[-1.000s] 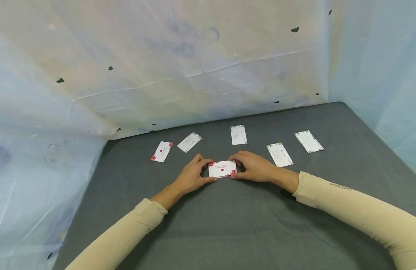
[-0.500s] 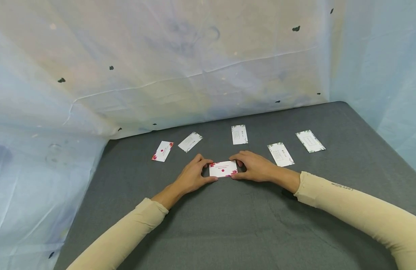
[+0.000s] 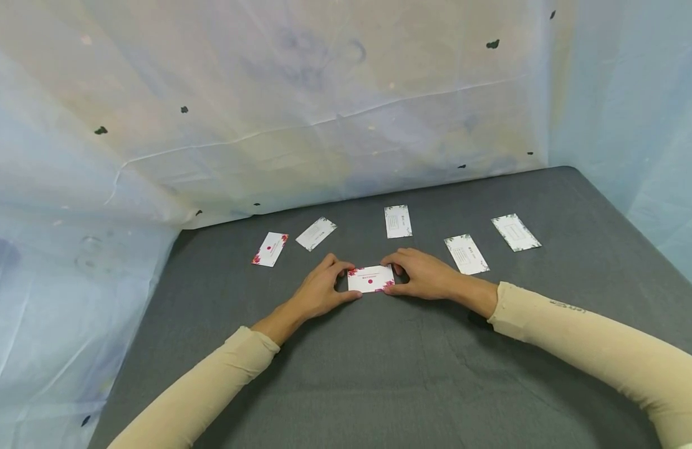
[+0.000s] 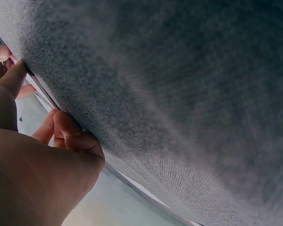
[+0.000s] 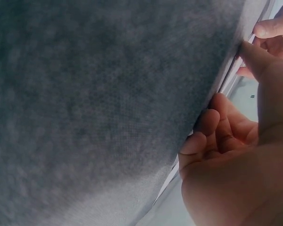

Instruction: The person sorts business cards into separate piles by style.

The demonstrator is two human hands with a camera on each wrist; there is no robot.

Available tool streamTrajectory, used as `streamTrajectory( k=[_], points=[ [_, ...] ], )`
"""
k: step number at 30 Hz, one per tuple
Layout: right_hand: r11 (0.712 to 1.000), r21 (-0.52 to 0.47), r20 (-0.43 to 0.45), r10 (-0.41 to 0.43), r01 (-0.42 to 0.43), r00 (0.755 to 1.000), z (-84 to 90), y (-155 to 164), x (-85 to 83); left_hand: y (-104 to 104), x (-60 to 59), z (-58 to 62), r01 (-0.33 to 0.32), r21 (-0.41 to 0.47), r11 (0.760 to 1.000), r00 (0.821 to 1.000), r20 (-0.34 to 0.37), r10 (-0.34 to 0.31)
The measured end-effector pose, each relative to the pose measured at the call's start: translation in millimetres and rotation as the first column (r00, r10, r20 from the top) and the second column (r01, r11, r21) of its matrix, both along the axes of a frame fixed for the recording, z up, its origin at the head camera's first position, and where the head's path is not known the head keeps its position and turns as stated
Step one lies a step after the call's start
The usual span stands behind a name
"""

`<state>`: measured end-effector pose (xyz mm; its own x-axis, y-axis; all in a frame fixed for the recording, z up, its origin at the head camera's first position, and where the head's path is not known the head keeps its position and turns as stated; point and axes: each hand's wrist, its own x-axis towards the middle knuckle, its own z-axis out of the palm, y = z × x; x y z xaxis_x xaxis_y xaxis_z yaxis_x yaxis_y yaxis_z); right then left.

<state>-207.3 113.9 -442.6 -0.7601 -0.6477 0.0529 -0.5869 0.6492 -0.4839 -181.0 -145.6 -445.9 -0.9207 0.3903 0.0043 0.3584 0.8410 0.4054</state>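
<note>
A white card (image 3: 371, 279) with red flowers at two corners and a red dot lies flat in the middle of the table, in the head view. My left hand (image 3: 319, 290) pinches its left end between thumb and fingers. Its right end is gripped the same way by my right hand (image 3: 423, 274), so the fingertips cover the card's corners. Both wrist views show the fingers close to the dark cloth, with the card seen nearly edge-on as a thin line.
Beyond my hands, several cards are spread over the grey cloth-covered table (image 3: 346, 368). A red-flowered card (image 3: 270, 249) is at the left. Green-leaved cards (image 3: 398, 221) lie farther right, one of them (image 3: 466, 254) near my right wrist. Pale sheeting (image 3: 323, 143) hangs behind the table.
Both hands keep their hold on the card in the same place. A pale sliver under its near edge a second ago shows less now. The other cards have not moved.
</note>
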Motion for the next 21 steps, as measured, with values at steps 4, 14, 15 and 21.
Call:
streamTrajectory(
  k=[4, 14, 15, 21],
  points=[
    [1.0, -0.011, -0.005, 0.012, -0.012, 1.0, -0.5, 0.6, -0.5, 0.1, -1.0, -0.5, 0.006, -0.003, 1.0, 1.0, -0.007, -0.006],
    [1.0, -0.009, 0.002, 0.009, -0.009, 1.0, 0.7, 0.7, -0.8, 0.0, -1.7, -0.1, -0.001, -0.004, 1.0, 1.0, -0.003, 0.001],
    [1.0, -0.009, 0.002, 0.009, -0.009, 1.0, 0.8, 0.7, -0.7, 0.2, -1.7, -0.1, -0.001, -0.005, 1.0, 1.0, -0.002, 0.001],
    [1.0, -0.007, 0.001, 0.013, -0.013, 1.0, 0.7, 1.0, -0.8, 1.0, -1.9, -0.2, -0.001, -0.009, 1.0, 1.0, 0.001, 0.001]
  ],
)
